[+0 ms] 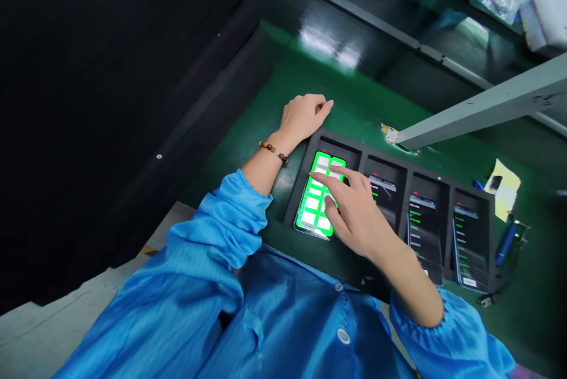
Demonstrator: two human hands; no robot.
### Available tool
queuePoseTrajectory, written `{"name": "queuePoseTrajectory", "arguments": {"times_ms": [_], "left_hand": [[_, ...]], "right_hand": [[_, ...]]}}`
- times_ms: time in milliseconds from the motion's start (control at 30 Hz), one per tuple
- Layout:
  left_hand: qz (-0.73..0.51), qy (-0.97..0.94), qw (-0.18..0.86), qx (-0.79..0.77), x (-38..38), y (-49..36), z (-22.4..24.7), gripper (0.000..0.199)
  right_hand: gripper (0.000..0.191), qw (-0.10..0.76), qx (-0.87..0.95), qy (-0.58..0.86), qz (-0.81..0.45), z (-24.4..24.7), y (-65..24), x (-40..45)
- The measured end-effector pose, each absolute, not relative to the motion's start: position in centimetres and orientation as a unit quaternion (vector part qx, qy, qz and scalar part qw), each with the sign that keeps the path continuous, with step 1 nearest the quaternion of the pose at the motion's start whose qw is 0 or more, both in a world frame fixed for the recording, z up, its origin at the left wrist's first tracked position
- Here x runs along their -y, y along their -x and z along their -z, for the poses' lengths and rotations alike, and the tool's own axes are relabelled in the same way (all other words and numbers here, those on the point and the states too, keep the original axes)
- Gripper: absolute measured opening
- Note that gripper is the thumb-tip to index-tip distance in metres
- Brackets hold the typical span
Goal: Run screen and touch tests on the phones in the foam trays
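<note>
A smartphone (312, 202) with a bright screen of green lines and white blocks lies in the leftmost slot of a black compartment tray (364, 157). Over this screen is my right hand (354, 205), holding nothing, its index finger stretched across the display and the thumb apart near the right edge. Whether a fingertip presses the glass I cannot tell. My left hand (305, 114) rests on the green table just past the tray's upper left corner, fingers curled into a loose fist with nothing showing in it. A bead bracelet (273, 150) circles that wrist.
More smartphones with dark screens and green text lie in the other slots, one (465, 243) at the far right. Beyond are a grey post (478, 104), a yellow note (502, 190) and a blue-handled tool (505, 244). A black curtain (124, 101) hangs at left.
</note>
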State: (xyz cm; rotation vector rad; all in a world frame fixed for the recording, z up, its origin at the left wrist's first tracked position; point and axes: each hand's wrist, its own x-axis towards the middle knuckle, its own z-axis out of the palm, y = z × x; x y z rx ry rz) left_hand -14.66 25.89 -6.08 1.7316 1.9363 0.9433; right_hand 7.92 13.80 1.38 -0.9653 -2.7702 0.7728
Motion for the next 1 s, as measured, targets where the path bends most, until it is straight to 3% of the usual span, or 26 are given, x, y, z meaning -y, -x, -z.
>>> {"name": "queuePoseTrajectory", "arguments": {"times_ms": [233,600,833,1000], "left_hand": [[-0.332,-0.609,0.195,-0.694,-25.8,14.7,5.9,0.047],[-0.334,-0.596,0.228,-0.694,-25.7,14.9,5.4,0.043],[-0.345,-0.601,0.242,-0.679,-25.7,15.3,5.7,0.042],[-0.361,-0.596,0.277,-0.661,-25.4,15.7,5.6,0.039]], "right_hand": [[0.048,0.040,0.899,0.386,-0.204,-2.1,-12.1,-15.0],[0.053,0.060,0.908,0.334,-0.244,-1.3,-7.8,-16.1],[0.045,0.232,0.771,0.565,-0.179,-3.5,-23.9,-14.3],[0.043,0.293,0.572,0.757,-0.113,1.0,-37.4,-9.5]]}}
